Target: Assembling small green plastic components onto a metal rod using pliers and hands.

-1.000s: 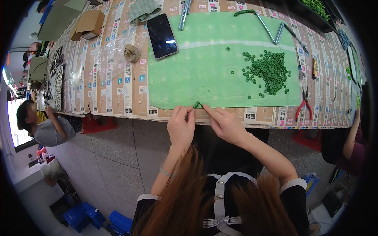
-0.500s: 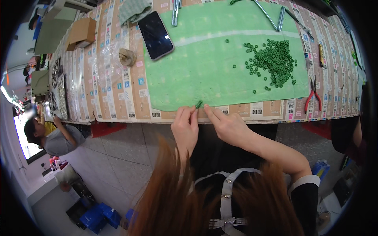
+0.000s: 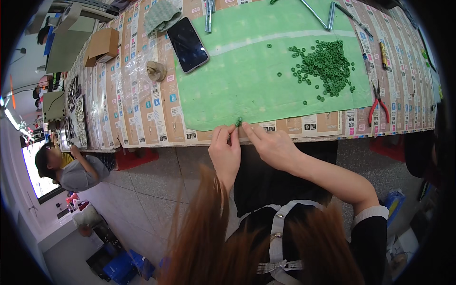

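Note:
At the table's front edge, my left hand [image 3: 225,153] is closed in a pinch on a short stack of small green rings [image 3: 239,122], tilted up from the fingertips. My right hand [image 3: 276,148] is close beside it, its index finger stretched toward the stack and seemingly touching it; its thumb is hidden. Under the fingertips lies the near edge of a light green sheet [image 3: 223,97]. A loose heap of the same dark green rings [image 3: 327,66] is spread on its right part, with a few strays around it.
A black phone [image 3: 187,45] lies at the sheet's left edge, near a small beige lump [image 3: 156,71] on clear plastic. Red-handled pliers [image 3: 379,107] lie to the right, below a yellow tube [image 3: 383,54]. Metal rods [image 3: 331,16] rest at the back. A person [image 3: 80,166] sits far left.
My right fingertip has come closer to the green rings between my left fingers. The stack now looks shorter and more end-on. The whole view has shifted slightly.

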A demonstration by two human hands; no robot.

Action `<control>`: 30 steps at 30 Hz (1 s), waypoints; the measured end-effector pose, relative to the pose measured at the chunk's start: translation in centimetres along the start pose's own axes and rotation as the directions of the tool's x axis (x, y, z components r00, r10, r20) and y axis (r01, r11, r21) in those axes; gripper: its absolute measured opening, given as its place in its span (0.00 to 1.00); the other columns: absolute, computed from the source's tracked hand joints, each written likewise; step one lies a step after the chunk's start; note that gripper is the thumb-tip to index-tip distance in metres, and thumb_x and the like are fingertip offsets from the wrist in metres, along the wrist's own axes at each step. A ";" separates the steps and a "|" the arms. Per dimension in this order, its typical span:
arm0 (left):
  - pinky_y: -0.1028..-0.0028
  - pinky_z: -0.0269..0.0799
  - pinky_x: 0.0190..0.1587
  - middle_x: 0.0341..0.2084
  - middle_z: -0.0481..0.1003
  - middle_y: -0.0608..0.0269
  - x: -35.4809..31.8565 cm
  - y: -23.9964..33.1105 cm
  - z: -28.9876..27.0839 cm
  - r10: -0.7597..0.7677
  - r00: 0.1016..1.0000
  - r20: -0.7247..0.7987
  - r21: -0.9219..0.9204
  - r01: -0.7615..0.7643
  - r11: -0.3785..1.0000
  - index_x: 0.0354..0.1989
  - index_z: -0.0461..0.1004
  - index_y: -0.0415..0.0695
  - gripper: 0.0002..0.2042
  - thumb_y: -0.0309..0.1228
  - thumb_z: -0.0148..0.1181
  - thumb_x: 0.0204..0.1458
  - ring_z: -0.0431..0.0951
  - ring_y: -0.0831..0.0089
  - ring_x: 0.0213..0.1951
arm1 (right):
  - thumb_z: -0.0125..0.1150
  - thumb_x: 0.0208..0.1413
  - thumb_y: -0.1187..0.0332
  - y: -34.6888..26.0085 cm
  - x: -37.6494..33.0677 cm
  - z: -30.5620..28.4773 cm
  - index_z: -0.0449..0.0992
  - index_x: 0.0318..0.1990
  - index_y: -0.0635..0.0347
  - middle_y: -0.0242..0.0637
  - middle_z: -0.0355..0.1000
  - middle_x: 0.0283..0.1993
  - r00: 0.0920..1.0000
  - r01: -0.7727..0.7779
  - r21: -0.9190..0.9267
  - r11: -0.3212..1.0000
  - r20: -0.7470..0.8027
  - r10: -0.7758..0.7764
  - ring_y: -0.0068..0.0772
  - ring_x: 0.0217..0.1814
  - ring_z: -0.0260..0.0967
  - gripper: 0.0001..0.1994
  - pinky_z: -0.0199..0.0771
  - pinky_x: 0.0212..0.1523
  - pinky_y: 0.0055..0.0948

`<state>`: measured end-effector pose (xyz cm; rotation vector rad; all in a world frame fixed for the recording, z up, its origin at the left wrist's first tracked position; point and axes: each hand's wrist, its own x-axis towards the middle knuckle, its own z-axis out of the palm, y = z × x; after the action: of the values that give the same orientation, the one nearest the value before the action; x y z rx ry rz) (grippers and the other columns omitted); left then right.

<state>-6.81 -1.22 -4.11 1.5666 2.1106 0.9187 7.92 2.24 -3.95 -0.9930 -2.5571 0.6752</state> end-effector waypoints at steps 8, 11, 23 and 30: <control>0.70 0.68 0.29 0.27 0.71 0.58 0.2 0.4 -0.2 -0.086 0.996 0.033 0.003 0.086 0.996 0.31 0.73 0.40 0.04 0.25 0.57 0.48 0.74 0.62 0.27 | 0.54 0.45 0.74 0.9 0.0 -1.2 0.63 0.57 0.57 0.36 0.64 0.31 0.993 -0.098 0.062 0.993 0.066 0.094 0.37 0.20 0.67 0.26 0.68 0.19 0.32; 0.70 0.68 0.29 0.27 0.71 0.59 0.2 0.1 -0.1 -0.079 0.996 0.030 -0.009 0.079 0.997 0.31 0.73 0.40 0.04 0.26 0.57 0.48 0.74 0.62 0.27 | 0.53 0.46 0.74 1.0 -0.1 -1.3 0.63 0.57 0.59 0.38 0.65 0.31 0.992 -0.110 0.123 0.986 0.070 0.102 0.40 0.21 0.67 0.26 0.69 0.20 0.34; 0.71 0.69 0.30 0.27 0.71 0.57 0.7 0.4 -0.4 -0.047 0.995 0.087 -0.009 0.048 0.999 0.32 0.73 0.39 0.04 0.24 0.56 0.49 0.73 0.62 0.27 | 0.53 0.47 0.73 1.7 -0.7 -1.2 0.64 0.56 0.59 0.39 0.65 0.31 0.991 -0.129 0.218 0.967 0.051 0.121 0.41 0.22 0.68 0.24 0.69 0.22 0.36; 0.80 0.65 0.24 0.27 0.71 0.63 0.1 -1.0 -0.9 -0.059 0.990 0.131 -0.109 0.073 0.991 0.37 0.73 0.37 0.07 0.23 0.57 0.49 0.69 0.79 0.23 | 0.53 0.47 0.74 1.2 -1.0 -1.1 0.64 0.56 0.57 0.38 0.65 0.29 0.993 -0.113 0.323 0.940 0.008 0.116 0.40 0.24 0.68 0.25 0.69 0.21 0.35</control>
<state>-8.11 -1.61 -4.12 1.4505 1.9742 0.8758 9.79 2.74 -3.77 -1.0306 -2.2896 1.0774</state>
